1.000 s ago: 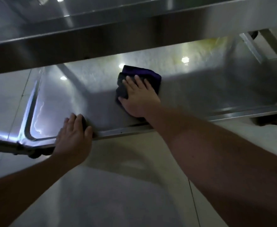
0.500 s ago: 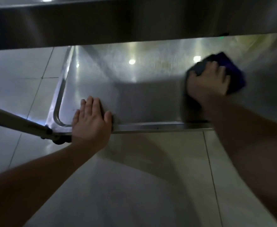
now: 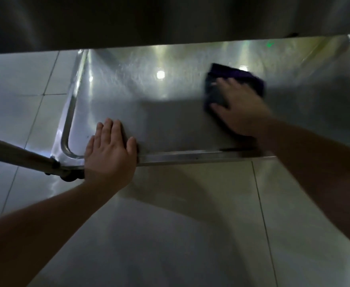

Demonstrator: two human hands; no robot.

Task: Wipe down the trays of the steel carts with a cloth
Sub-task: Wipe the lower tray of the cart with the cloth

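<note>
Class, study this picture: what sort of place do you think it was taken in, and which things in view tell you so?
Probably a commercial kitchen or similar catering workspace, though that is a guess. The clues: a steel cart tray being wiped with a dark cloth, another steel shelf above it, and a pale tiled floor.

No text, label, brand, number or sign can be read on the shiny steel cart tray (image 3: 141, 112) or elsewhere.

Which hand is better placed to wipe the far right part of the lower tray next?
The right hand: it already presses the purple cloth flat on the lower tray there. The left hand rests flat near the front left corner.
</note>
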